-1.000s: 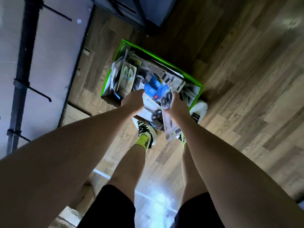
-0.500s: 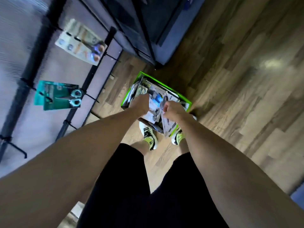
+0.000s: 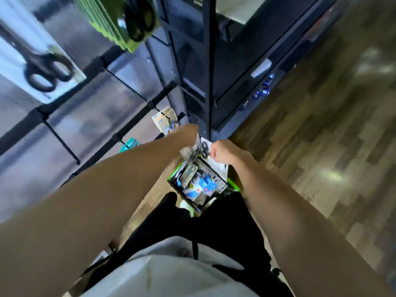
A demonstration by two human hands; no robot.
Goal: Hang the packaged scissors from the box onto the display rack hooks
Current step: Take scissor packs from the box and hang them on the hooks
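Since half a second ago we have lifted both hands up out of the green box (image 3: 174, 179) on the wooden floor (image 3: 321, 146) toward the display rack (image 3: 206, 67). From the head view, our right hand (image 3: 222, 152) pinches a packaged pair of black scissors (image 3: 203, 149) above the box; our left hand (image 3: 189, 130) touches its other edge, grip unclear. Other scissor packs (image 3: 40, 67) hang on hooks.

Retail shop aisle, seen from above: black display rack (image 3: 120, 133) w/ peg hooks carrying carded scissors (image 3: 40, 67), green-backed packs (image 3: 126, 20), a stock box (image 3: 201, 183) of packaged goods on wood-look plank floor (image 3: 321, 146).
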